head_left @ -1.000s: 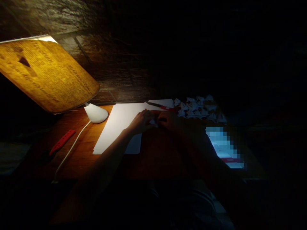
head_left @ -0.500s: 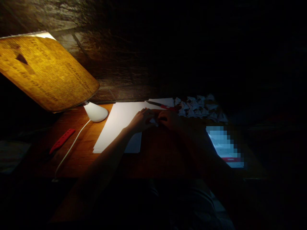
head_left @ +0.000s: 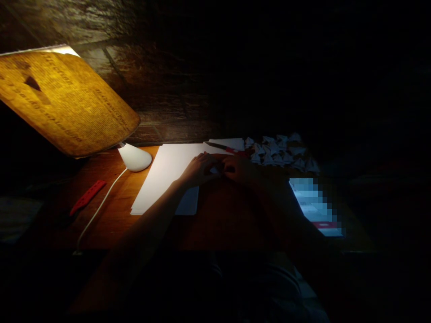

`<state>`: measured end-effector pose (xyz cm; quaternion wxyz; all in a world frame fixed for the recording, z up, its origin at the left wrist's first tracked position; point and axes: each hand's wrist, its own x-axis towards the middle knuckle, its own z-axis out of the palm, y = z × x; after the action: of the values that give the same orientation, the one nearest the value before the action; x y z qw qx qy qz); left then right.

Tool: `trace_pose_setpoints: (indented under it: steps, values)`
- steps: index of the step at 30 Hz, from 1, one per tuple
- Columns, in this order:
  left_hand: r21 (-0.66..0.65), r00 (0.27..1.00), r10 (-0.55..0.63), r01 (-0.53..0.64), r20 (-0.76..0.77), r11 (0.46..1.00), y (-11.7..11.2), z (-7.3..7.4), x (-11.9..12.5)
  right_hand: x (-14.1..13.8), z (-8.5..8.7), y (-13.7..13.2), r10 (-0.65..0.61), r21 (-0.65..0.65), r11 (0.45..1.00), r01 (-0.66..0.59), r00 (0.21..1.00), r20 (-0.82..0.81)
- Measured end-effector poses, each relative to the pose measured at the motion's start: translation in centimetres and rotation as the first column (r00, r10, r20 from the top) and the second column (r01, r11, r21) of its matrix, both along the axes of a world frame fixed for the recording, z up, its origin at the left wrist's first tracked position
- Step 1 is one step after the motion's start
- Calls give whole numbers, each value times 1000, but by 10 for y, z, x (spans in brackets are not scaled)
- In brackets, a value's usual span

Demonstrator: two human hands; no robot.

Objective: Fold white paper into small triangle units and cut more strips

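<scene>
My left hand [head_left: 199, 169] and my right hand [head_left: 238, 169] meet over the middle of the wooden table [head_left: 222, 224]. Between their fingertips is a small folded piece of white paper [head_left: 214, 170], mostly covered by the fingers. Both hands are closed on it, though the right fingertips are dim. Under my left wrist lie white paper sheets [head_left: 163, 179]. Just beyond the hands, scissors or a knife with a dark blade and red handle [head_left: 232, 150] rests on more paper. Several folded white paper pieces [head_left: 278, 152] sit in a group to the right of my right hand.
A lamp with a printed yellow shade [head_left: 74, 103] and white base [head_left: 134, 157] stands at the left, its white cord [head_left: 101, 206] running to the front edge. Near it lies a red object with holes [head_left: 88, 197]. A lit screen [head_left: 314, 206] is at the right. Behind rises a stone wall [head_left: 161, 98].
The folded paper has turned slightly, and less of it shows between my fingers. Both hands stay in nearly the same place.
</scene>
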<state>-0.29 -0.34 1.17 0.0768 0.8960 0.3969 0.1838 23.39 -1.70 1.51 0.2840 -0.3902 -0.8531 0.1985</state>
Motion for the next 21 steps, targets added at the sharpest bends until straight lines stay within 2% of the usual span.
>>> trace_pose_setpoints:
  steps: [11, 21]
  values:
    - [5, 1000, 0, 0, -20, 1000, -2, 1, 1, -2, 4, -2, -31, 31, 999, 29, 996, 82]
    - [6, 1000, -13, 13, -28, 1000, 0, 1, -1, -5, 1, -3, -31, 34, 999, 31, 999, 10]
